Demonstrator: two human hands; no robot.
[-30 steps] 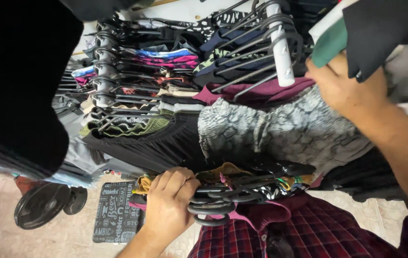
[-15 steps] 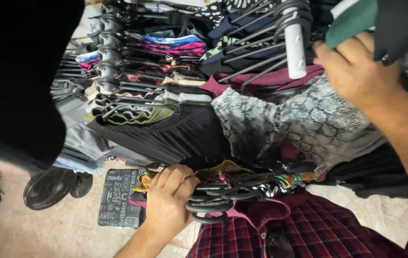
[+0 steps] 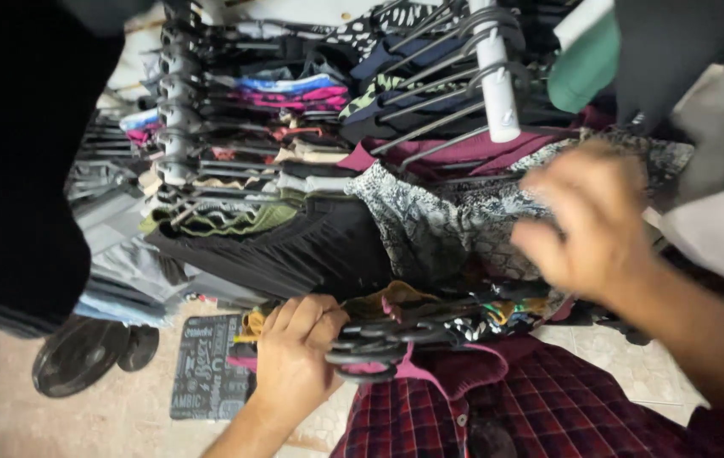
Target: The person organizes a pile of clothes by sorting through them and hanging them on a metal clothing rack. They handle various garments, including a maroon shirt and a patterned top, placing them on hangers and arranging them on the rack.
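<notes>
Below, we are clenching our left hand (image 3: 294,356) around a bundle of black hangers (image 3: 396,339) hung with clothes, while our blurred right hand (image 3: 591,225), fingers loosely spread, is hovering over the snakeskin-print garment (image 3: 438,225).

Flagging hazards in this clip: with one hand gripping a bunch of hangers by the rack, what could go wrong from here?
1. The left hand clutches many hangers at once; some could slip and drop their clothes on the floor.
2. The right hand, blurred, is at the snake-print garment; it might snag on neighbouring hangers of the packed rack.
</notes>
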